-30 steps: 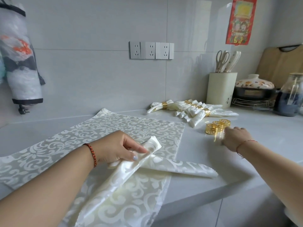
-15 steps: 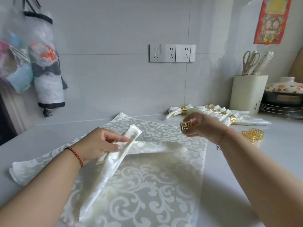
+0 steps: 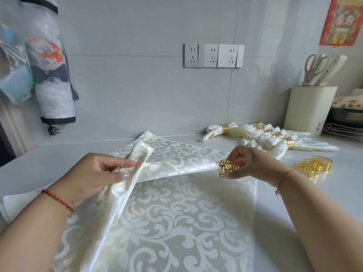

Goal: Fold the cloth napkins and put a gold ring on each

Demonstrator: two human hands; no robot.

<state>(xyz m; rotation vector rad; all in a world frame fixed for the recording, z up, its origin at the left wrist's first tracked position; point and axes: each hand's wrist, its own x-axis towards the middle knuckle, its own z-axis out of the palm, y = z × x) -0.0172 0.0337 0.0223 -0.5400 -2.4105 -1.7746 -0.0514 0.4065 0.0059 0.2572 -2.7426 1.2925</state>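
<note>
The left hand point(image 3: 94, 179) pinches the folded napkin point(image 3: 125, 185) near its doubled tip, which pokes up above the patterned cloth point(image 3: 176, 222) spread on the counter point(image 3: 294, 193). The right hand point(image 3: 253, 165) holds a gold ring point(image 3: 227, 168) between thumb and fingertips, just beside the napkin's trailing end. That satin looks slick and limp, so it probably wants gripping tight at the fold or it will splay. The ring seems light and rigid, best held by its rim. Finished napkins point(image 3: 265, 136) and spare rings point(image 3: 314, 166) lie further right.
</note>
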